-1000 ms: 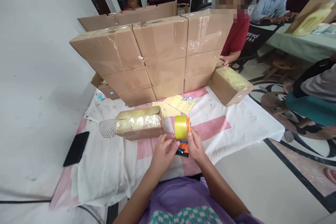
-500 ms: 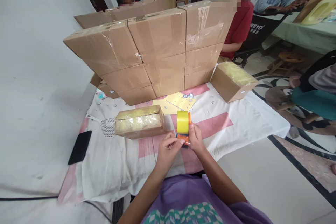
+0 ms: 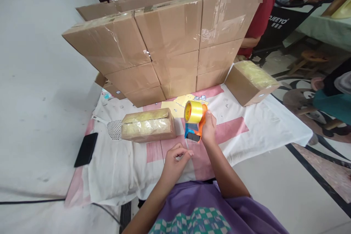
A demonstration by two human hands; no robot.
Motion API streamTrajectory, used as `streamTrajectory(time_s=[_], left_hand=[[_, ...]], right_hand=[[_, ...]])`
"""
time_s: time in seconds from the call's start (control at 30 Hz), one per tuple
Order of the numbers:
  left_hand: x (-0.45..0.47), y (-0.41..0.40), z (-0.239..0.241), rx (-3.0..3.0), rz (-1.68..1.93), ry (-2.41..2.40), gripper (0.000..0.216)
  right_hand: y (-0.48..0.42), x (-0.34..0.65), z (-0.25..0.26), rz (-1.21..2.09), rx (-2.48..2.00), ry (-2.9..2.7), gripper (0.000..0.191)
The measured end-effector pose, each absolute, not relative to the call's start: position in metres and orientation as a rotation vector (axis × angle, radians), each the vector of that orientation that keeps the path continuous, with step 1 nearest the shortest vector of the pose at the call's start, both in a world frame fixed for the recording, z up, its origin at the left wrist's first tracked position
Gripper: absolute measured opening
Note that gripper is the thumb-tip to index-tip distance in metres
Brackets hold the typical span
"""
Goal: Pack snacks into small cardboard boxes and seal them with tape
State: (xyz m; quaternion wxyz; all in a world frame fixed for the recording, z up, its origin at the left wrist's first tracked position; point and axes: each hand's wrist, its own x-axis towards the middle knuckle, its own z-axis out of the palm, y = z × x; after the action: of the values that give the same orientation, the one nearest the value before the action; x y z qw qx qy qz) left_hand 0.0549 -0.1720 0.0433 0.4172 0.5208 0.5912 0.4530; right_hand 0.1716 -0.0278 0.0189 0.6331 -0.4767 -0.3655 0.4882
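My right hand is closed around the orange side of a tape dispenser, which carries a roll of yellowish packing tape and has blue parts in front. Below and left of it, thumb and forefinger of my left hand are pinched together, apart from the dispenser. A faint clear strip seems to run from the dispenser toward that pinch. Left of the dispenser lies a small cardboard box, its top covered with yellowish tape.
Large stacked cardboard boxes form a wall at the back. Another taped box stands at the right. A black phone and a white perforated paddle lie left on the cloth-covered table. Other people sit beyond the boxes.
My right hand has lifted the dispenser forward and turned it, so the roll's side shows. My left hand, formerly at the dispenser's front edge, is now apart from it, still pinched.
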Motion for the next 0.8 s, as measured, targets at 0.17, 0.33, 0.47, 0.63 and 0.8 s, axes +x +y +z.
streamTrajectory(time_s=[0.17,0.33,0.47,0.63,0.8], left_hand=[[0.059,-0.187,0.034,1.289,1.049,1.499,0.034],[0.055,-0.189,0.023,1.193,0.984,1.547,0.033],[0.05,-0.194,0.006,1.143,0.83,1.592,0.029],[0.042,-0.213,-0.002,1.196,0.45,1.567,0.025],[0.007,-0.187,0.049,1.665,1.179,1.751,0.044]], right_hand=[[-0.024,0.171,0.024,1.141,-1.082,-0.749,0.043],[-0.031,0.171,0.027,1.227,-1.03,-0.624,0.046],[-0.046,0.17,0.029,1.207,-0.949,-0.739,0.05],[-0.06,0.175,0.037,1.121,-0.902,-0.823,0.054],[-0.071,0.181,0.041,1.169,-0.901,-1.128,0.054]])
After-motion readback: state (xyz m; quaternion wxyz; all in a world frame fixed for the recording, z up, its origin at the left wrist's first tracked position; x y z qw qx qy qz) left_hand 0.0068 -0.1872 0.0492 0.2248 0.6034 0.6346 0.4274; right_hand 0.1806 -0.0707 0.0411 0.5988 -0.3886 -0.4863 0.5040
